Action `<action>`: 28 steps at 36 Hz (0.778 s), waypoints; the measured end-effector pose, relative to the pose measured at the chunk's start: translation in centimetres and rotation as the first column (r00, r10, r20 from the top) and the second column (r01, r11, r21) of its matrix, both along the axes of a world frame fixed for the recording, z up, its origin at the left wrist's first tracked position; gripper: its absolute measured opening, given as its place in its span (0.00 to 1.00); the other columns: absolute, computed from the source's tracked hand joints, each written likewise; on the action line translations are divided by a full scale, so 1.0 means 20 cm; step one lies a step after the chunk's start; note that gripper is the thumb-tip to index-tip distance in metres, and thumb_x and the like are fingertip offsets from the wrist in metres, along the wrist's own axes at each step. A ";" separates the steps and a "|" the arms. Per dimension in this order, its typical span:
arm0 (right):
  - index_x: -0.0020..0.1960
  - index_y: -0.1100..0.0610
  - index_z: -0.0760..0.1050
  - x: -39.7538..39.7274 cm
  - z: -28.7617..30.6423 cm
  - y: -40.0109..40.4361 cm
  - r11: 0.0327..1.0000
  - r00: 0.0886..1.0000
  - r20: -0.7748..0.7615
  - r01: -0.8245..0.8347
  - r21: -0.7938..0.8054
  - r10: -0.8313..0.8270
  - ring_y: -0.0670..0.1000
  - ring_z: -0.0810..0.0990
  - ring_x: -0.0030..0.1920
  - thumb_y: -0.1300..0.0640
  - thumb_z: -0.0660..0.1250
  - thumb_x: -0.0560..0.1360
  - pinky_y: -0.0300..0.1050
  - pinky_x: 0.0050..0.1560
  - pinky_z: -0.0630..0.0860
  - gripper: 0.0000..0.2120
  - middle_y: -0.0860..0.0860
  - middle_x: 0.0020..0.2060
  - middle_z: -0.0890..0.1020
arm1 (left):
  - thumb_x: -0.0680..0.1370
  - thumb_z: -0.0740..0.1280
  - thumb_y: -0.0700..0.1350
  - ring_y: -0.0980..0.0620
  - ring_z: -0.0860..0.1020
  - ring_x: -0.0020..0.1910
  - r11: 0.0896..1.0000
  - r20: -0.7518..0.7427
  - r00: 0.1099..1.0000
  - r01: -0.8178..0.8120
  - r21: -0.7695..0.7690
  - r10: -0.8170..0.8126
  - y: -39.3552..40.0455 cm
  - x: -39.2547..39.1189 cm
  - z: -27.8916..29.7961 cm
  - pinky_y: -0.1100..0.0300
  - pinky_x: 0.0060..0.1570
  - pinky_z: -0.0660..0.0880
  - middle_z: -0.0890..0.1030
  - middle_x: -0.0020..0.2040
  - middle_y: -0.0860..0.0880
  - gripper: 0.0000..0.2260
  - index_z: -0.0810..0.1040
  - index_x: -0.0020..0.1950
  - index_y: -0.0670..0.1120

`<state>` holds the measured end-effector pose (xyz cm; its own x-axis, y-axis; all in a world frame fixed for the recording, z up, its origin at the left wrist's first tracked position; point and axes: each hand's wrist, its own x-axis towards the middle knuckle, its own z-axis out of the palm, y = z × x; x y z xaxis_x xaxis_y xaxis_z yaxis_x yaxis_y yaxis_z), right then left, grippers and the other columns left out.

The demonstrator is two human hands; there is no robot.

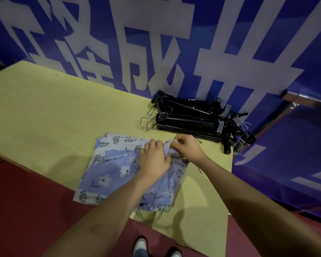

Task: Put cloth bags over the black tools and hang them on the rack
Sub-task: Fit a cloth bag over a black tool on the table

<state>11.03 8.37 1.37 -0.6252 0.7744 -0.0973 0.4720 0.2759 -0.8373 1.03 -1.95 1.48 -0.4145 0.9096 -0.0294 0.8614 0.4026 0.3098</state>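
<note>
Cloth bags [107, 175] stacked on table [44, 112], black tools [196, 121] piled behind them. Left hand [154, 160] and right hand [187, 148] both pinch the top bag's edge.

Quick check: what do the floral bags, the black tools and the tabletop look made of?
Floral bags: thin woven cloth, matte, wrinkling where the left hand and right hand pinch it. Black tools: probably plastic or painted metal, slightly glossy, with bare wire loops at one end. Tabletop: pale yellowish, smooth, likely laminate or wood.
</note>
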 end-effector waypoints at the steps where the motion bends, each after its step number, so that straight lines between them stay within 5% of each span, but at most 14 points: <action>1: 0.34 0.59 0.68 0.00 0.01 0.01 1.000 1.000 0.012 0.008 0.027 -0.008 0.45 0.62 0.28 0.62 0.65 0.73 0.42 0.30 0.59 0.10 0.50 0.27 0.65 | 0.78 0.60 0.49 0.44 0.70 0.60 1.000 -0.011 1.000 0.014 0.004 -0.014 0.00 -0.01 0.02 0.54 0.54 0.68 0.70 0.61 0.44 0.17 0.66 0.64 0.42; 6: 0.35 0.52 0.71 -0.01 0.01 0.05 0.984 0.994 0.105 0.015 0.176 -0.034 0.52 0.74 0.35 0.58 0.64 0.73 0.49 0.36 0.71 0.09 0.46 0.28 0.73 | 0.77 0.59 0.38 0.44 0.72 0.52 0.982 -0.121 0.976 0.187 0.024 -0.183 -0.01 -0.02 0.10 0.56 0.39 0.67 0.69 0.58 0.43 0.17 0.63 0.66 0.43; 12: 0.41 0.49 0.77 0.02 0.01 0.11 0.988 0.997 0.064 0.029 0.154 -0.039 0.53 0.81 0.36 0.60 0.63 0.72 0.58 0.38 0.80 0.08 0.51 0.33 0.82 | 0.77 0.60 0.33 0.42 0.73 0.55 0.920 -0.287 0.878 0.335 -0.202 -0.383 0.01 -0.01 0.16 0.54 0.39 0.66 0.64 0.64 0.42 0.22 0.62 0.70 0.43; 18: 0.44 0.55 0.78 0.07 0.02 0.16 0.994 0.997 -0.052 0.054 0.100 -0.049 0.50 0.79 0.38 0.59 0.68 0.75 0.43 0.40 0.75 0.02 0.50 0.36 0.81 | 0.74 0.61 0.31 0.43 0.75 0.46 0.964 -0.042 0.972 0.221 -0.148 -0.230 0.08 -0.02 0.20 0.55 0.34 0.66 0.53 0.76 0.47 0.34 0.51 0.76 0.44; 21: 0.46 0.57 0.78 0.13 0.01 0.18 0.991 0.988 -0.098 0.126 0.054 -0.121 0.47 0.79 0.39 0.58 0.67 0.76 0.36 0.40 0.73 0.03 0.51 0.39 0.81 | 0.73 0.61 0.30 0.51 0.67 0.32 0.983 0.056 0.985 0.168 -0.068 -0.164 0.15 -0.05 0.23 0.60 0.27 0.61 0.48 0.78 0.52 0.38 0.45 0.78 0.45; 24: 0.47 0.57 0.77 0.20 -0.08 0.20 0.982 0.982 0.031 0.184 0.039 -0.185 0.53 0.79 0.41 0.58 0.66 0.77 0.49 0.42 0.75 0.03 0.53 0.42 0.81 | 0.74 0.62 0.30 0.52 0.66 0.31 0.984 0.117 0.980 0.168 -0.052 -0.161 0.20 -0.08 0.23 0.62 0.25 0.58 0.44 0.78 0.53 0.40 0.42 0.78 0.46; 28: 0.48 0.54 0.76 0.27 -0.22 0.21 0.980 0.930 0.312 0.198 0.024 -0.196 0.56 0.80 0.45 0.60 0.66 0.75 0.51 0.47 0.77 0.04 0.54 0.45 0.80 | 0.73 0.62 0.29 0.43 0.77 0.41 0.970 0.233 0.959 0.199 -0.142 -0.163 0.21 -0.09 0.12 0.59 0.28 0.64 0.37 0.78 0.55 0.43 0.37 0.77 0.46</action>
